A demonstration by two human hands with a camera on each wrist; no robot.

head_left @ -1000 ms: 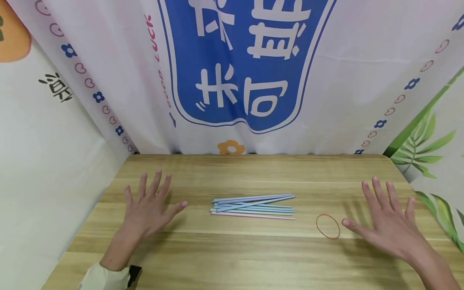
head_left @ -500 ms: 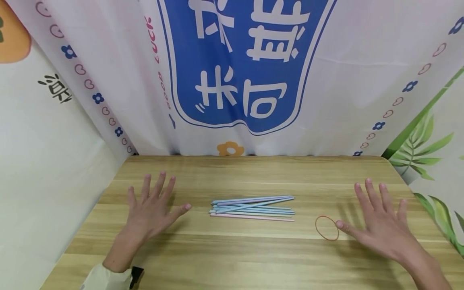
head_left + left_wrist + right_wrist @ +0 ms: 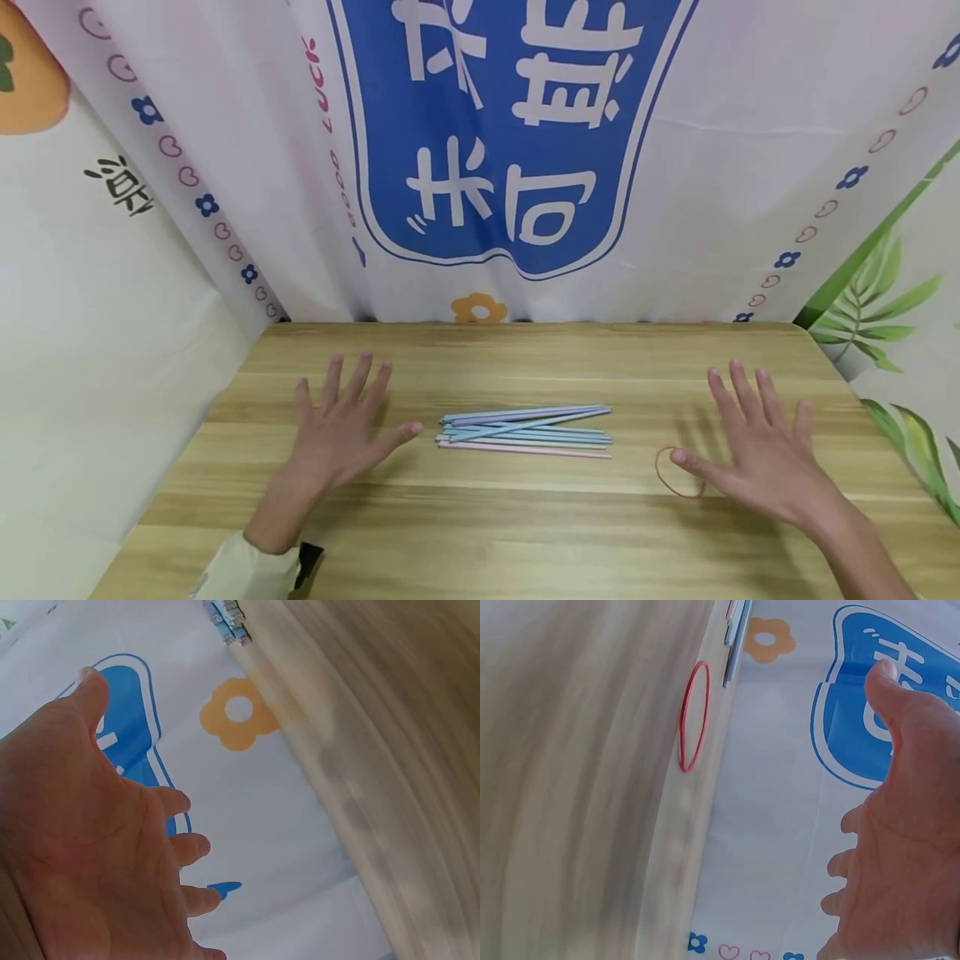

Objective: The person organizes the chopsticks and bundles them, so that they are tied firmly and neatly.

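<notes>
Several thin pastel sticks (image 3: 525,429), blue, purple, green and pink, lie in a loose bundle in the middle of the table; their ends (image 3: 229,622) show at the top of the left wrist view. My left hand (image 3: 341,437) hovers to their left, fingers spread, holding nothing. Over on the right, my right hand (image 3: 765,454) is likewise spread and holds nothing. Beneath its thumb lies a red rubber band (image 3: 672,483), partly covered in the head view. The right wrist view shows the whole band (image 3: 682,724) flat on the wood, apart from the hand.
A wood-grain table (image 3: 540,533) fills the lower part of the head view. Behind it hangs a white curtain (image 3: 697,208) with a blue printed panel. Patterned cloth (image 3: 112,333) stands at the left side, and leaf-printed cloth (image 3: 892,292) at the right.
Both hands have moved inward, the left to the right and the right to the left, whose thumb is now over the rubber band. The sticks and band have stayed in place.
</notes>
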